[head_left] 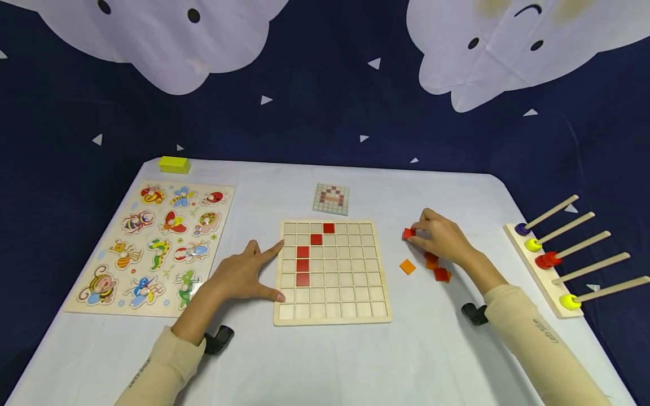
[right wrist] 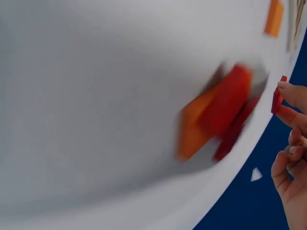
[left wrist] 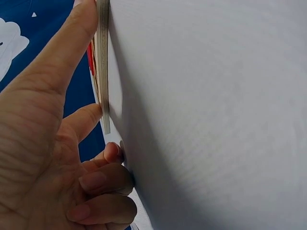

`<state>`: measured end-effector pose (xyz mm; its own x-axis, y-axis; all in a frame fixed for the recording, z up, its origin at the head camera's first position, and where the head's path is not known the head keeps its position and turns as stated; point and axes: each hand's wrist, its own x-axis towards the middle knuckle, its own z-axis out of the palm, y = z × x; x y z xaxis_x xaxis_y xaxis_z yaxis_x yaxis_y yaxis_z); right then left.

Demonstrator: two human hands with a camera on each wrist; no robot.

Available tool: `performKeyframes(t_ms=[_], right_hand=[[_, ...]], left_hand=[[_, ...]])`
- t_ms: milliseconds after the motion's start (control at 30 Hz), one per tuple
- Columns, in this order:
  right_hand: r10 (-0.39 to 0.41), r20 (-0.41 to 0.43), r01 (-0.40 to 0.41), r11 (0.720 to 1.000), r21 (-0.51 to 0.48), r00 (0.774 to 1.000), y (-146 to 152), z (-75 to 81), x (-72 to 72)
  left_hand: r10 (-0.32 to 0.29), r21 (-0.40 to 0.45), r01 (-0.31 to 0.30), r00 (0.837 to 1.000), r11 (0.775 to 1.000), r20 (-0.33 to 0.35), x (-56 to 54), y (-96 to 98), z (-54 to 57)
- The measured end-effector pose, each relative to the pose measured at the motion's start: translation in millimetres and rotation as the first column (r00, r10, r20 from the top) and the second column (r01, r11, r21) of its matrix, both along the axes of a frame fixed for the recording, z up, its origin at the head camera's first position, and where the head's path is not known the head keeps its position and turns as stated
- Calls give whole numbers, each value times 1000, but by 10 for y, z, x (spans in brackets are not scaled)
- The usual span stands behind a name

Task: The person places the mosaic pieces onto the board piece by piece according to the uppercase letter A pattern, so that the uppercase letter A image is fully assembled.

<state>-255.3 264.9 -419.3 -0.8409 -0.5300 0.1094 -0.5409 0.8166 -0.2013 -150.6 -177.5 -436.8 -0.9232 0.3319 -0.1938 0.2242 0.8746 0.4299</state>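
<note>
A wooden grid board [head_left: 335, 322] lies in the middle of the table, with several red square tiles [head_left: 302, 265] set in its cells. At its left edge rests my left hand [head_left: 242, 274], thumb and index finger straight and spread apart, the other fingers curled below in the left wrist view. My right hand [head_left: 443, 235] pinches a red tile [head_left: 408, 233] between thumb and fingertips, to the right of the board; the right wrist view also has this red tile [right wrist: 277, 98] in the pinch. Beneath that hand lie loose red and orange tiles [head_left: 442, 274], overlapping one another.
Behind the board lies a small pattern card [head_left: 331, 199]. One orange tile [head_left: 407, 267] sits apart, right of the board. An insect puzzle board [head_left: 147, 248] covers the left side, near a yellow-green block [head_left: 174, 164]. Along the right edge stands a peg rack [head_left: 543, 270] with coloured rings.
</note>
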Motion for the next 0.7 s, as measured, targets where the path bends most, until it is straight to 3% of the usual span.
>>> performKeyframes(t_ms=[367,700], right_hand=[[129,28,-126,989,-76,991,-643,120,4],[261,25,-257,961,-98,965,-1122,63,-11]], left_hand=[[-2,3,2,1000,1000,-7,0,3,9],[5,3,-5,1000,1000,-5,12,5,17]])
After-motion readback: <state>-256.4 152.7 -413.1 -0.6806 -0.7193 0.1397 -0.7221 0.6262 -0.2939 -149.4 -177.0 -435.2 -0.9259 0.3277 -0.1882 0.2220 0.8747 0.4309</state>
